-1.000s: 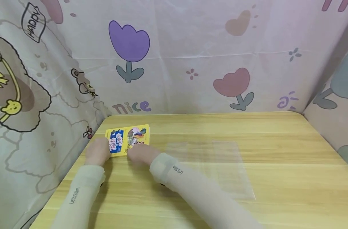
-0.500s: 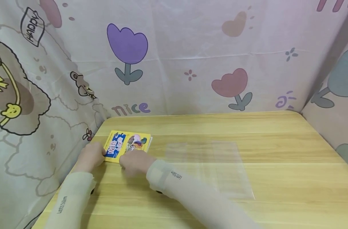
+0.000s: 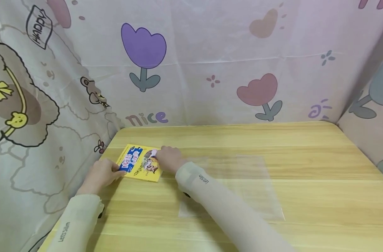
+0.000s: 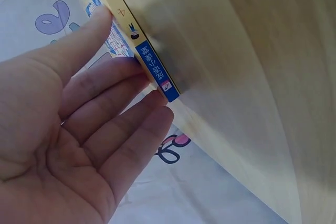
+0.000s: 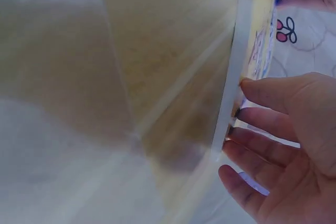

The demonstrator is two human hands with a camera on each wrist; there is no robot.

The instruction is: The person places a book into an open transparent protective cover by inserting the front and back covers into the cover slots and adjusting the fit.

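A thin yellow book (image 3: 147,173) with a blue title panel and a cartoon picture lies on the wooden table at the left. My left hand (image 3: 101,175) is at its spine; in the left wrist view the thumb lies over the cover edge and the loosely extended fingers touch the spine (image 4: 152,64). At the opposite side is my right hand (image 3: 171,159), covering the book's upper right corner. In the right wrist view, its thumb and relaxed fingertips (image 5: 247,85) rest along the edge by the white page block (image 5: 231,72), with the palm away from the book.
A flat, transparent plastic sheet or sleeve (image 3: 257,190) lies mid-table, partly under the right forearm (image 3: 223,203). Patterned cloth (image 3: 197,45) hangs behind the table (image 3: 320,175) and along both sides, close to the book on the left.
The book has turned a little clockwise and its near edge has come nearer. My right hand has moved from the book's near edge to its right side; the left has come slightly toward me.
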